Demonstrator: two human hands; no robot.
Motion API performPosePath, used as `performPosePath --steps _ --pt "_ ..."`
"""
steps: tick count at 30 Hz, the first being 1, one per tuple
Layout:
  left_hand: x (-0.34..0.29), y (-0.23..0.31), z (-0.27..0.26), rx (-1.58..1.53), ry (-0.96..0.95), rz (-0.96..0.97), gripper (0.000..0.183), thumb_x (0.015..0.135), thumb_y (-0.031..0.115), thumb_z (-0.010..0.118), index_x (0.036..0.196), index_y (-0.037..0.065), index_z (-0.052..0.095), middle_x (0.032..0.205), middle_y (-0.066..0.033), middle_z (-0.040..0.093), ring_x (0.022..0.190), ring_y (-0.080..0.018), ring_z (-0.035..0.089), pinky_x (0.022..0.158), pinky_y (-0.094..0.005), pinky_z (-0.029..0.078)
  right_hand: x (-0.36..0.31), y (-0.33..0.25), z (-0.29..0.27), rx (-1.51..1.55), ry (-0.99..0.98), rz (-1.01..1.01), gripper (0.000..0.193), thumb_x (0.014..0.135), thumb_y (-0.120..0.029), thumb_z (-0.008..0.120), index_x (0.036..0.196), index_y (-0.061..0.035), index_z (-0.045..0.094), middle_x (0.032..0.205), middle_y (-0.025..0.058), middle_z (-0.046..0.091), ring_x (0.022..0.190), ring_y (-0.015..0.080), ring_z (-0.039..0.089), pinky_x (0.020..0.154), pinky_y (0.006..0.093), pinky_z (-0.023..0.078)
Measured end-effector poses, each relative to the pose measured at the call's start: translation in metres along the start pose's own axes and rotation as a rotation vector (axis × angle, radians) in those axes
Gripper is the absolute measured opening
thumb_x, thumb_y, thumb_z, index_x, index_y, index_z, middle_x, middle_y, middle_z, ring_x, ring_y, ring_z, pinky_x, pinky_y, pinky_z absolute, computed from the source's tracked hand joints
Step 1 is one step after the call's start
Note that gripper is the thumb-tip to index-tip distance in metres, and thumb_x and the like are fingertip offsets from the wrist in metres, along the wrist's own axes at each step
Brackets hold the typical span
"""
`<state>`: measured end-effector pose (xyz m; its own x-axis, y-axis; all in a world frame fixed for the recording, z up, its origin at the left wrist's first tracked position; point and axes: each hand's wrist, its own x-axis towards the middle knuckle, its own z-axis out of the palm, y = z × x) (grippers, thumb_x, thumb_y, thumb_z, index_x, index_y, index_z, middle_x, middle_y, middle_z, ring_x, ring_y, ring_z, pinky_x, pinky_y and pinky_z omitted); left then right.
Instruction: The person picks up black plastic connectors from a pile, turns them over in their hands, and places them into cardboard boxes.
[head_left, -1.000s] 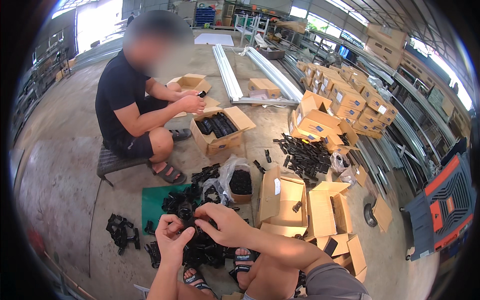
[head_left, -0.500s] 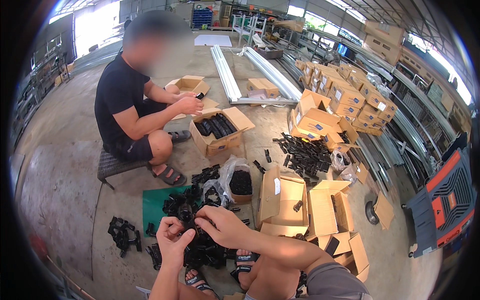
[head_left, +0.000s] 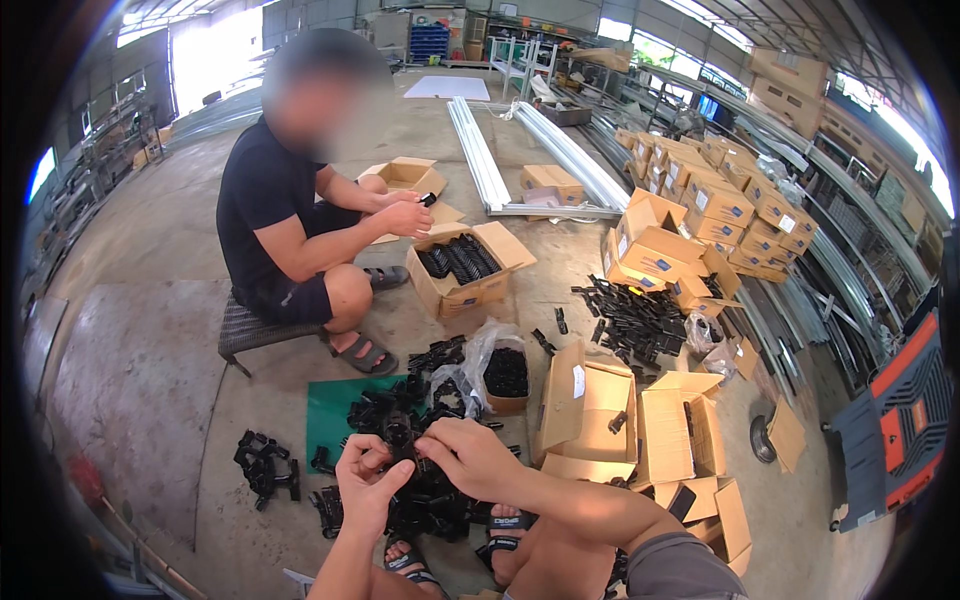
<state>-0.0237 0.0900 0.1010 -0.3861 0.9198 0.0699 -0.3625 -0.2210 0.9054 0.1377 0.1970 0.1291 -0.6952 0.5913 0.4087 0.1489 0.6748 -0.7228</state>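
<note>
My left hand (head_left: 370, 480) and my right hand (head_left: 468, 458) come together low in the middle, over a heap of black fittings (head_left: 425, 510). Between them is a dark black fitting (head_left: 399, 434), pinched by the left thumb and curled fingers on one side. The right thumb and fingers close on its other side. Its exact shape blends into the black pile behind. Part of the heap lies on a green sheet (head_left: 335, 410). Right of it, a small box (head_left: 510, 402) lined with clear plastic holds small black pieces.
A co-worker (head_left: 285, 210) sits on a low stool (head_left: 262, 328), holding a small black part beside an open box of black parts (head_left: 470, 300). Opened cartons (head_left: 585, 460) stand at my right. Another black pile (head_left: 635, 318), stacked cartons (head_left: 720, 190) and long metal profiles (head_left: 575, 155) lie beyond.
The whole view has shifted, so the scene sits slightly farther right and lower. Both hands keep the same pinch on the black fitting, and the co-worker's pose is nearly unchanged.
</note>
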Motion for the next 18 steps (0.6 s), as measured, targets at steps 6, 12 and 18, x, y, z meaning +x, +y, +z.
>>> performPosePath --steps 6,12,18 --pt "0.004 0.003 0.003 -0.116 0.026 -0.010 0.035 0.083 -0.006 0.076 0.104 0.007 0.050 0.108 -0.0121 0.072 0.093 -0.0148 0.068 0.083 -0.0277 0.055 -0.003 -0.003 -0.008 0.011 0.023 0.097 0.027 0.101 -0.022 0.058 0.085 -0.0016 0.065 0.077 0.0137 0.065 0.076 0.0328 0.064 0.069 0.0411 0.049" --pt "0.003 0.008 -0.004 -0.125 0.060 0.004 0.036 0.082 -0.006 0.075 0.104 0.007 0.050 0.111 -0.0139 0.072 0.097 -0.0168 0.069 0.087 -0.0289 0.055 0.002 -0.011 -0.003 0.258 -0.020 0.262 0.023 0.099 -0.019 0.065 0.113 -0.0010 0.066 0.091 0.0117 0.069 0.079 0.0207 0.067 0.071 0.0330 0.052" --pt "0.003 -0.004 -0.004 -0.034 -0.007 0.003 0.038 0.081 -0.009 0.076 0.103 0.008 0.051 0.100 -0.0053 0.071 0.089 -0.0102 0.066 0.081 -0.0249 0.052 -0.002 -0.005 -0.003 0.215 0.020 0.132 0.025 0.094 -0.016 0.071 0.114 -0.0021 0.069 0.096 0.0098 0.069 0.082 0.0197 0.068 0.072 0.0307 0.052"
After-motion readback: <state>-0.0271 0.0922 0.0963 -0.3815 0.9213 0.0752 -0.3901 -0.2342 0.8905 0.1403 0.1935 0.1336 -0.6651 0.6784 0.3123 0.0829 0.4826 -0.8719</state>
